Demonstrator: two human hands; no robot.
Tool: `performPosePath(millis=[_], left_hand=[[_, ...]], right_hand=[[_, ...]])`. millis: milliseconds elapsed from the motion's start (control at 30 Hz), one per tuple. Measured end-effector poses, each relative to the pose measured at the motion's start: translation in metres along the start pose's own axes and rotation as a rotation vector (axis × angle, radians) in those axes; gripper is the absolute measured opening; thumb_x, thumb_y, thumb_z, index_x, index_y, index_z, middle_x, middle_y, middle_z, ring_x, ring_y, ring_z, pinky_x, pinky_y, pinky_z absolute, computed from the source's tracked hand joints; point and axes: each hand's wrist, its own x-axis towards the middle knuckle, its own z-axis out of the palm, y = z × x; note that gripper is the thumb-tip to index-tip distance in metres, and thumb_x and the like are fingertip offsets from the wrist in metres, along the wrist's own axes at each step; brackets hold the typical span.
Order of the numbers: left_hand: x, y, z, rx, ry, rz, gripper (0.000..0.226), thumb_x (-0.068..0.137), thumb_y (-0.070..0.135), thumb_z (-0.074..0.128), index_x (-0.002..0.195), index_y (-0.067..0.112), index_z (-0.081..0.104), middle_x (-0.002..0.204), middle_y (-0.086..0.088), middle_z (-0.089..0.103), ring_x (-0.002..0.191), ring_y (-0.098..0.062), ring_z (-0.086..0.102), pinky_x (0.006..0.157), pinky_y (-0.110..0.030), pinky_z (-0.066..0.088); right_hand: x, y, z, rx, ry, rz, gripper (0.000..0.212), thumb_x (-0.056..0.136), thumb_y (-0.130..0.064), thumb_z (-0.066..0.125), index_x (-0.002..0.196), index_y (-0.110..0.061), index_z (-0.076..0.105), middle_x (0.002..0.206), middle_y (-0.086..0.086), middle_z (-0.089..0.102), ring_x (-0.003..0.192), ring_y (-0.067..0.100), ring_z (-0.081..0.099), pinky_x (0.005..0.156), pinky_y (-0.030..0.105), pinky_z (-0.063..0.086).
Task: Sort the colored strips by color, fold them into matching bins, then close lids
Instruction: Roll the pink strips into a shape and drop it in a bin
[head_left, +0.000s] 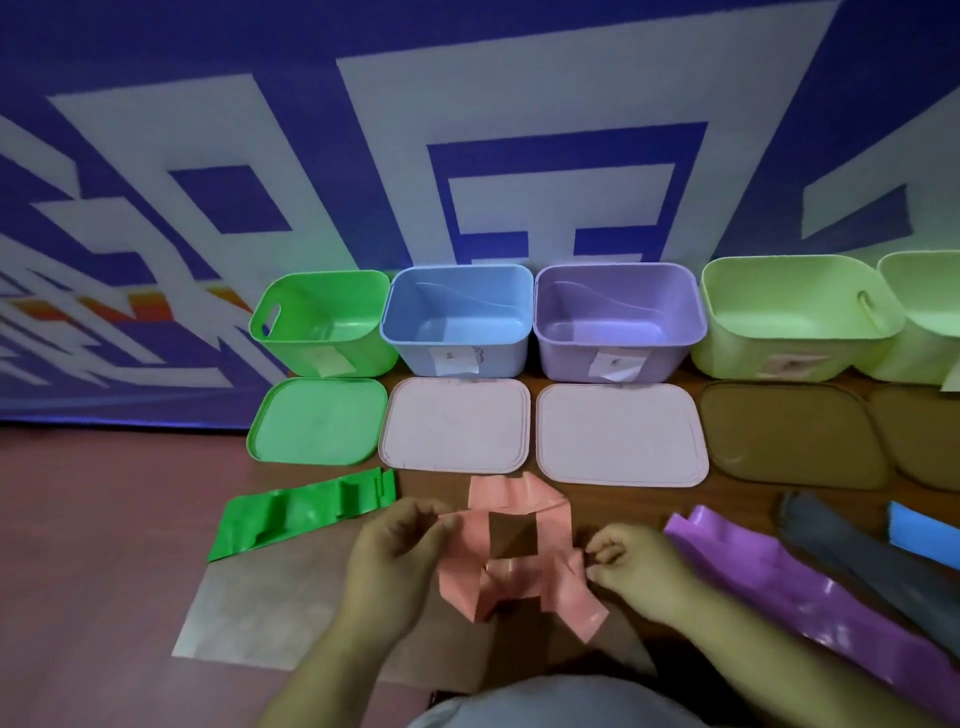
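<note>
Pink strip (519, 501) is looping loosely: left hand (395, 551) pinching one side, right hand (634, 566) pinching the other; I'm aiming to flatten each fold squarely, edges aligned.

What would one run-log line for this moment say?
step: fold pink strip | left hand: pinches strip | right hand: pinches strip | bins: open | lids: in front
</note>
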Motion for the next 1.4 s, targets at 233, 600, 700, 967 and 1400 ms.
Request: performPosePath(millis=[233,600,700,967,1400], left_hand=[[0.004,-0.021,-0.009,0.037,-0.01,-0.046,0.015,0.09,-0.003,0.064,0.082,0.009,0.069,0.073,0.002,0.07,0.067,-0.006,0.06,0.064,-0.018,0.048],[0.034,-0.024,-0.046,0.065,-0.279,0.032,0.024,0.09,0.0,0.066,0.081,0.021,0.07,0.075,-0.002,0.07,0.07,-0.009,0.061,0.066,-0.023,0.049],[0.04,-0.016,-0.053,0.069,-0.316,0.08,0.023,0.09,0.0,0.066,0.08,0.021,0.07,0.075,0.0,0.071,0.07,-0.007,0.061,0.067,-0.021,0.049],[0.05,0.01,-0.059,0.001,-0.398,0.159,0.016,0.088,-0.001,0.069,0.08,0.013,0.07,0.074,-0.001,0.07,0.069,-0.008,0.061,0.067,-0.022,0.049],[0.06,0.061,-0.059,-0.062,-0.343,0.256,0.013,0.086,-0.003,0.069,0.082,0.009,0.072,0.072,-0.002,0.071,0.065,-0.006,0.062,0.064,-0.016,0.049]], right_hand=[[-0.002,0.027,0.041,-0.356,0.034,0.125,0.013,0.079,-0.041,0.065,0.083,-0.029,0.067,0.095,-0.008,0.073,0.09,0.012,0.066,0.076,0.025,0.048],[-0.028,-0.003,0.059,-0.016,0.369,0.25,0.028,0.075,-0.011,0.078,0.06,-0.025,0.059,0.067,-0.009,0.068,0.068,0.012,0.064,0.059,0.02,0.045],[-0.047,-0.034,0.053,0.088,0.466,0.214,0.015,0.079,-0.016,0.076,0.076,-0.025,0.064,0.074,-0.01,0.071,0.069,0.007,0.064,0.059,0.02,0.043],[-0.083,-0.103,0.033,0.099,0.629,0.013,0.017,0.081,-0.015,0.072,0.083,-0.03,0.066,0.077,-0.016,0.069,0.073,0.0,0.064,0.068,0.022,0.05],[-0.09,-0.158,0.0,0.476,0.562,-0.125,0.022,0.077,-0.009,0.079,0.081,-0.029,0.072,0.084,-0.008,0.076,0.081,0.011,0.072,0.079,0.032,0.053]])
